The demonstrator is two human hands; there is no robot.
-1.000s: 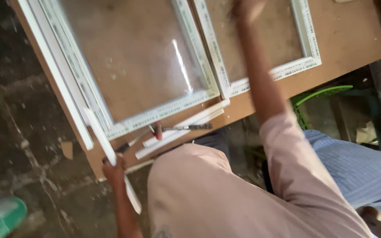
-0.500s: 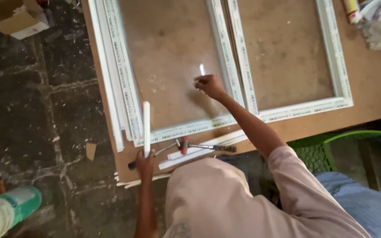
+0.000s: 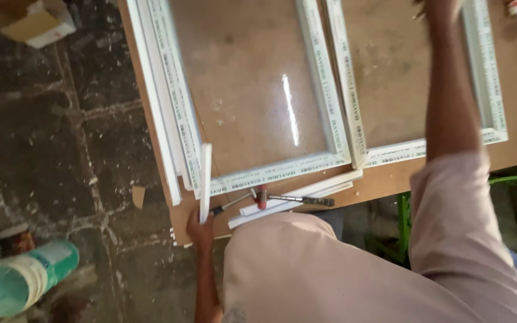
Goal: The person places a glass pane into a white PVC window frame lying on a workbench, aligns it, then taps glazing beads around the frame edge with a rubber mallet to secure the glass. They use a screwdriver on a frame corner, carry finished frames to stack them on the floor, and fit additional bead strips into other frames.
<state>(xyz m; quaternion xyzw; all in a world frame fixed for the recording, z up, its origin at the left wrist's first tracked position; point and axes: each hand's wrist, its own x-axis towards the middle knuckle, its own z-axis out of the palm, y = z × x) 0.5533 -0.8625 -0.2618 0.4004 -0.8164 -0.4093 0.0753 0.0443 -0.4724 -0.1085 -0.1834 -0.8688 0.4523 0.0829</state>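
Left hand (image 3: 198,230) sits at the near edge of the tabletop (image 3: 390,185), at about 7 o'clock in the view. Its grip is clenched round the lower end of a white strip (image 3: 205,179), which stands nearly upright along the 12-to-6 line, its upper end lying over the bottom left corner of the left window frame (image 3: 264,173). Half a second ago the same strip was in the same hand at much the same angle; the hold is unchanged.

Right hand (image 3: 441,9) has moved. Half a second ago it rested on the glass of the left frame near its right rail. It is now stretched far out to 1 o'clock, over the right window frame (image 3: 426,146), the forearm crossing that frame's bottom rail. The hand is cut by the top edge of the view and blurred, so its grip cannot be judged; it appears to hold nothing, though this is uncertain.

A hammer (image 3: 270,197) with a red collar lies on the tabletop just right of the left hand, at 6 o'clock, untouched, resting against loose white strips (image 3: 297,194) below the left frame. Its position matches the earlier picture.

On the floor, a green and white roll (image 3: 22,278) lies at 8 o'clock and a cardboard box (image 3: 28,21) at 11 o'clock.
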